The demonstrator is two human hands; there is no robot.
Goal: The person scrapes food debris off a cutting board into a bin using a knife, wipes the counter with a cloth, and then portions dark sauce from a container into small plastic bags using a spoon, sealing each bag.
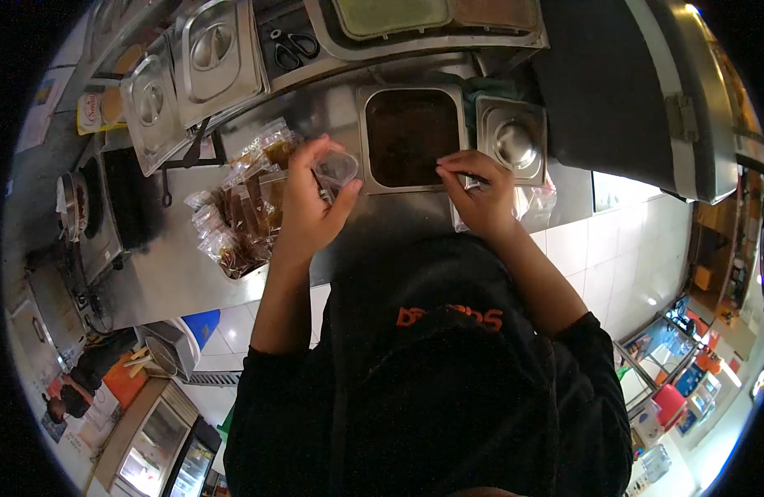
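My left hand (317, 199) grips a small clear plastic cup (336, 168) between thumb and fingers, just left of a square steel food pan (414, 191). Dark brown contents (413, 136) lie in the pan. Over its lower right corner, the thumb and fingertips of my right hand (481, 186) come together; I cannot tell whether they pinch something thin. Beneath and beside that hand, clear plastic bags (537, 202) rest on the steel counter (394, 217). Several small plastic sachets of brown and amber contents (248, 202) are heaped beside my left hand.
A steel lid (511, 141) sits right of the pan. More steel lids (214, 56), a black-handled pair of scissors (289, 48) and lidded containers (391, 15) line the back. A burner (96, 205) is at far left. A large dark box-like unit (606, 93) stands right.
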